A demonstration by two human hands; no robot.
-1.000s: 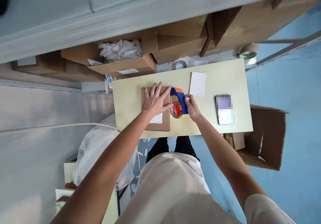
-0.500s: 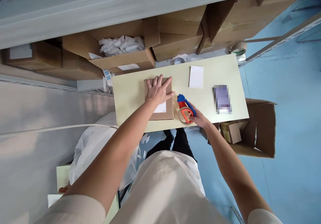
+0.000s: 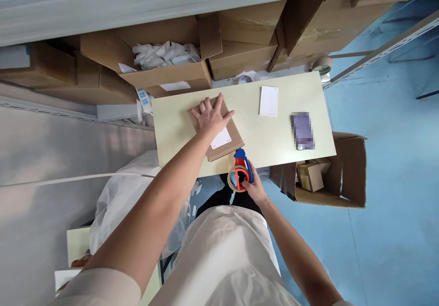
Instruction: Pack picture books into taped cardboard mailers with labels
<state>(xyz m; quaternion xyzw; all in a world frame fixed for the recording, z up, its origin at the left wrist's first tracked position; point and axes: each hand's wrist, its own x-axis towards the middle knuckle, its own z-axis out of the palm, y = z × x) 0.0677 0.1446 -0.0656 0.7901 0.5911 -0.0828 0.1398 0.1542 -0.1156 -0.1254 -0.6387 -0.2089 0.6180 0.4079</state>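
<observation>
Bench [image 3: 173,130], pale-topped. Left hand [image 3: 211,117]: fingers spread wide, laid atop the cardboard box [image 3: 234,132], grasping nothing. Box: brown, askew on the bench, white label [image 3: 221,138] uppermost. Tape dispenser [image 3: 239,159], red and blue: beside the box's near right corner, at the bench's front edge. Right hand [image 3: 255,188]: curled around the dispenser's blue handle. Card [image 3: 269,100], white: flat on the bench.

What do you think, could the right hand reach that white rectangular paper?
Probably yes: only cream tabletop separates the right hand from the paper, though it is busy gripping a red and blue plastic tape dispenser.
</observation>
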